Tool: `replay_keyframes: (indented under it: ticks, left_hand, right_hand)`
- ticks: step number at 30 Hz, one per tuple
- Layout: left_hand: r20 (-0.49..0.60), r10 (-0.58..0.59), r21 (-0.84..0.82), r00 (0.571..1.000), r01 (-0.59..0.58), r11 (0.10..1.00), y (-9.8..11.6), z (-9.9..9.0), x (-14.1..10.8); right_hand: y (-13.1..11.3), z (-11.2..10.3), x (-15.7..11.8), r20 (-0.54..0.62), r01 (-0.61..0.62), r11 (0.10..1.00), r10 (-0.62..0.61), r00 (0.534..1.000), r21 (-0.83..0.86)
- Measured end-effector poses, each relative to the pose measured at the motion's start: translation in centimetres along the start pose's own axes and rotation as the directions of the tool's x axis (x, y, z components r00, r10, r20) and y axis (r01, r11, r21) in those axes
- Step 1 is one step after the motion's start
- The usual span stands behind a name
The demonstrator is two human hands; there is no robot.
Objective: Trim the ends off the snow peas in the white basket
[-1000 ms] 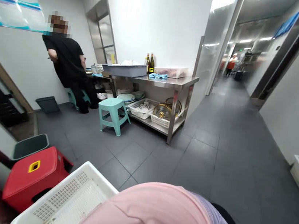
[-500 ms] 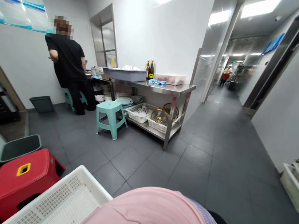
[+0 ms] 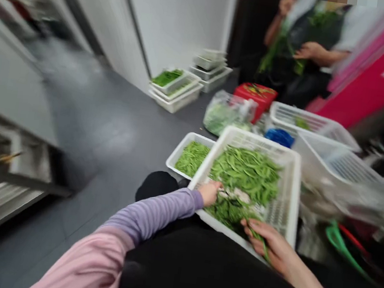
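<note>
At the white basket's (image 3: pixel 296 191) near edge, I'm curling my right hand (image 3: pixel 273 243) round green stems (image 3: pixel 264 249); at its left, blur is hiding my left hand's (image 3: pixel 209 193) grip. Green pods (image 3: pixel 250 173) are lying inside.

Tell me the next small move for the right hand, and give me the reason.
Probably move the right hand slightly inward, over the darker green heap. The green piece in its grip hangs by the near rim of the large white basket, so it might drop outside if let go there. The left hand is already over that heap.
</note>
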State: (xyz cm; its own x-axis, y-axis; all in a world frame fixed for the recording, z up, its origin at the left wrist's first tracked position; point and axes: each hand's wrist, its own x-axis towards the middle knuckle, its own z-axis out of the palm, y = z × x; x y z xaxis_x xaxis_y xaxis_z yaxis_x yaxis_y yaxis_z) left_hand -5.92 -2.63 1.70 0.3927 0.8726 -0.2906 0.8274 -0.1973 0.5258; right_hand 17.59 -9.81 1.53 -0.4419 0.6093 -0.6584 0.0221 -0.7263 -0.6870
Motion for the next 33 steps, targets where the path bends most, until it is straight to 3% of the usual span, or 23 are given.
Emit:
replay_keyframes:
  ticks: [2, 4, 6, 10, 13, 16, 18, 20, 21, 23, 25, 27, 28, 30, 32, 33]
  left_hand:
    - [-0.007, 0.255, 0.047, 0.967, -0.255, 0.966, 1.6, 1.1, 1.3]
    - [0.024, 0.449, 0.107, 0.893, -0.449, 0.887, 2.6, 1.1, 1.6]
    - [0.118, 0.513, 0.195, 0.85, -0.526, 0.828, 3.2, 0.9, 1.6]
    - [0.274, 0.534, 0.324, 0.8, -0.599, 0.732, 3.7, 1.3, 1.5]
    - [0.341, 0.57, 0.291, 0.747, -0.661, 0.692, 3.6, 1.8, 1.6]
    - [0.357, 0.591, 0.176, 0.723, -0.673, 0.718, 3.1, 2.1, 1.7]
    - [0.289, 0.597, 0.033, 0.749, -0.631, 0.775, 2.6, 2.2, 1.9]
    - [0.191, 0.514, -0.202, 0.837, -0.478, 0.855, 2.3, 2.2, 2.2]
    - [0.168, 0.43, -0.349, 0.887, -0.354, 0.868, 2.2, 2.3, 2.4]
    - [0.202, 0.246, -0.606, 0.948, -0.077, 0.792, 2.2, 2.4, 2.8]
    - [0.259, 0.128, -0.732, 0.957, 0.108, 0.672, 2.5, 2.7, 3.2]
    - [0.28, 0.04, -0.74, 0.959, 0.189, 0.646, 2.7, 3.3, 3.4]
    - [0.276, -0.003, -0.708, 0.961, 0.206, 0.676, 2.7, 3.6, 3.5]
    - [0.248, -0.024, -0.562, 0.969, 0.163, 0.811, 2.4, 4.2, 3.4]
    - [0.243, 0.053, -0.286, 0.969, 0.019, 0.958, 1.9, 4.5, 3.3]
    - [0.271, 0.089, -0.122, 0.958, -0.057, 0.991, 1.6, 4.6, 3.3]
  right_hand:
    - [-1.5, -0.1, 0.5, -0.017, 0.0, 0.994, 0.002, 1.0, 0.112]
    - [-2.6, -0.1, 0.9, -0.045, 0.026, 0.995, -0.022, 0.999, 0.1]
    - [-2.9, -0.1, 1.0, -0.051, 0.041, 0.999, -0.04, 0.998, 0.011]
    - [-2.2, 0.0, 1.3, -0.045, -0.003, 0.953, -0.011, 0.999, -0.303]
    - [-2.1, 0.3, 1.8, -0.036, 0.03, 0.771, -0.068, 0.997, -0.636]
    - [-2.7, 0.9, 2.3, 0.074, 0.176, 0.452, -0.235, 0.969, -0.874]
    - [-3.2, 1.1, 2.6, 0.118, 0.215, 0.281, -0.326, 0.938, -0.935]
    - [-3.5, 1.2, 3.1, 0.115, 0.224, 0.222, -0.419, 0.901, -0.949]
    - [-3.4, 1.3, 3.4, 0.105, 0.24, 0.232, -0.476, 0.873, -0.943]
    - [-3.1, 1.6, 4.1, 0.053, 0.282, 0.299, -0.595, 0.802, -0.912]
    - [-2.4, 2.0, 5.0, -0.092, 0.307, 0.432, -0.691, 0.717, -0.848]
    - [-2.0, 2.0, 6.1, -0.321, 0.353, 0.632, -0.704, 0.633, -0.69]
    - [-2.0, 1.7, 6.6, -0.431, 0.39, 0.716, -0.675, 0.598, -0.58]
    - [-2.7, 0.1, 7.7, -0.591, 0.445, 0.789, -0.613, 0.524, -0.424]
    - [-3.9, -2.5, 8.5, -0.644, 0.385, 0.78, -0.625, 0.441, -0.494]
    - [-4.4, -3.9, 8.9, -0.633, 0.298, 0.755, -0.654, 0.415, -0.585]
